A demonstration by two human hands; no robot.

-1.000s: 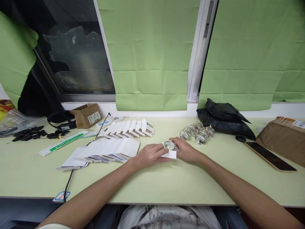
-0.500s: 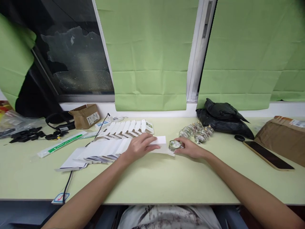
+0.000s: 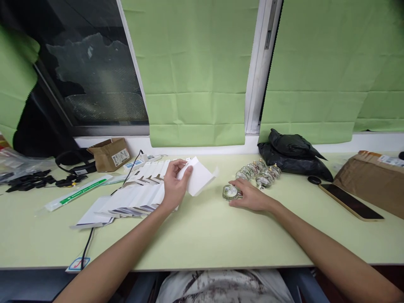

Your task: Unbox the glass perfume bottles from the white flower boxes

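My left hand (image 3: 176, 183) grips a small white paper box (image 3: 198, 176) between thumb and fingers, tilted up above the table, with a loose flap at its right end. To the right, my right hand (image 3: 252, 195) is closed round the neck of a small round glass bottle (image 3: 230, 192) with a pale label. The bottle lies on or just above the table; I cannot tell which. Beyond it stand several similar glass bottles (image 3: 268, 176) in two rows. Beside my left hand lies a row of white boxes (image 3: 132, 198), with another row of white boxes (image 3: 151, 170) behind.
Black plastic bags (image 3: 293, 155), a phone (image 3: 350, 202) and a brown package (image 3: 372, 181) lie on the right. At the left are a cardboard box (image 3: 110, 155), a green-and-white plastic sleeve (image 3: 78, 192), black straps (image 3: 28, 182) and a dark cable (image 3: 87, 248).
My left hand has lifted the white box and turned it from lying level to tilted upright, moving slightly left, away from the bottle. My right hand keeps hold of the bottle in nearly the same spot.
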